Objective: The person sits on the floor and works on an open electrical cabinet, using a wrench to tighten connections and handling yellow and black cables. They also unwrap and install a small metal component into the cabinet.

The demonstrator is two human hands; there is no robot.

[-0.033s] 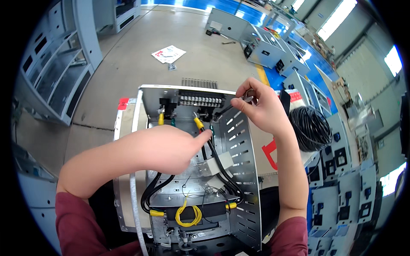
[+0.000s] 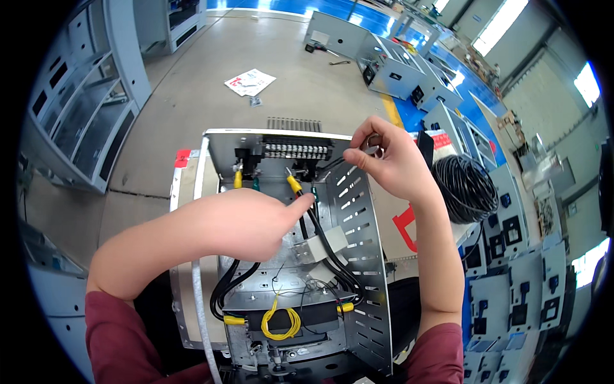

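My left hand (image 2: 252,221) reaches across the open metal box (image 2: 361,256), its finger and thumb closed at a black cable (image 2: 323,235) just below the green sleeve (image 2: 314,194); its other fingers are hidden. Beside it stands a cable end with a yellow sleeve (image 2: 293,184) and a bare metal lug. My right hand (image 2: 387,157), above the box's far right corner, is pinched round a slim dark tool (image 2: 334,164) that slants down to the black holder behind the green sleeve. A shiny part shows between its fingers; the tool's exact kind cannot be made out.
A terminal strip (image 2: 297,150) spans the box's far wall. Inside lie a coil of yellow wire (image 2: 280,323), thin loose wires and a pale block (image 2: 313,248). A black wire coil (image 2: 465,191) sits at right. Cabinets (image 2: 77,96) stand at left; papers (image 2: 249,82) lie on the floor.
The box and its contents sit very slightly further left in the picture. Both hands keep nearly the same places and grips.
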